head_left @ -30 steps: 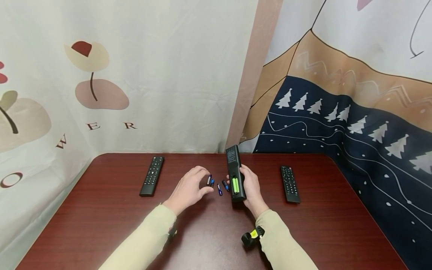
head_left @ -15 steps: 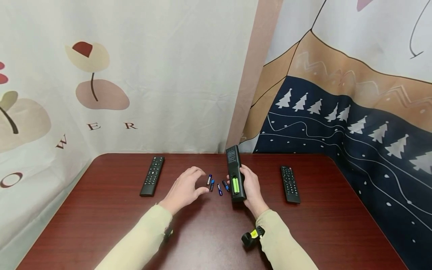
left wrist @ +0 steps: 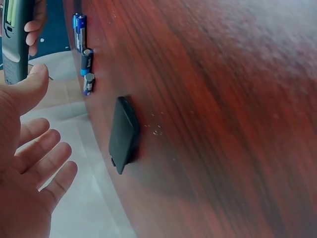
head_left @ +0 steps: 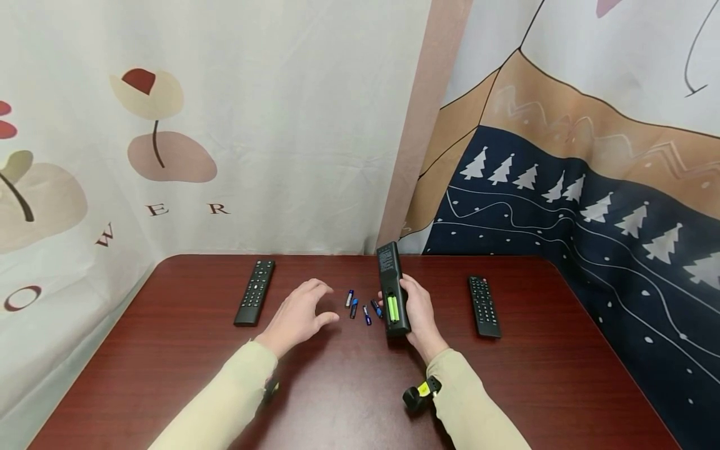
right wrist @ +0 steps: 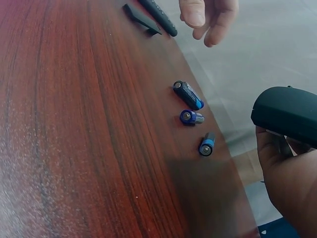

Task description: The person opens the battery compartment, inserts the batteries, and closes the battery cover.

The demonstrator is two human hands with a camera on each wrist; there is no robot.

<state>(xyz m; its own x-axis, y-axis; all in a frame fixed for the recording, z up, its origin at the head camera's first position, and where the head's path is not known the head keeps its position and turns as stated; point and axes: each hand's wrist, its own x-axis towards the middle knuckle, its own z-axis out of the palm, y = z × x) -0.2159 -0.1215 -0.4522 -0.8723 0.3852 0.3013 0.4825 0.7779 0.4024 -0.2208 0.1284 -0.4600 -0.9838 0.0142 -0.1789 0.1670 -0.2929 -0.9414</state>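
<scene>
My right hand [head_left: 420, 312] grips a black remote control [head_left: 389, 265], its back facing me and its battery compartment uncovered. Green batteries [head_left: 393, 309] sit inside that compartment. To the left of the remote, several loose blue and black batteries [head_left: 367, 315] lie on the table. My left hand [head_left: 295, 317] hovers left of them, fingers apart and loosely bent, with nothing in it. Below this hand a black battery cover [left wrist: 124, 135] lies on the table in the left wrist view; the hand hides it in the head view.
A second remote [head_left: 254, 294] lies buttons up at the left. Another remote [head_left: 484, 307] lies buttons up at the right. The reddish-brown table [head_left: 360, 400] ends at printed curtains [head_left: 292, 156] behind and to the sides.
My left hand has drawn back to the left, away from the loose batteries, which now show fully. The right hand and its remote have stayed in place.
</scene>
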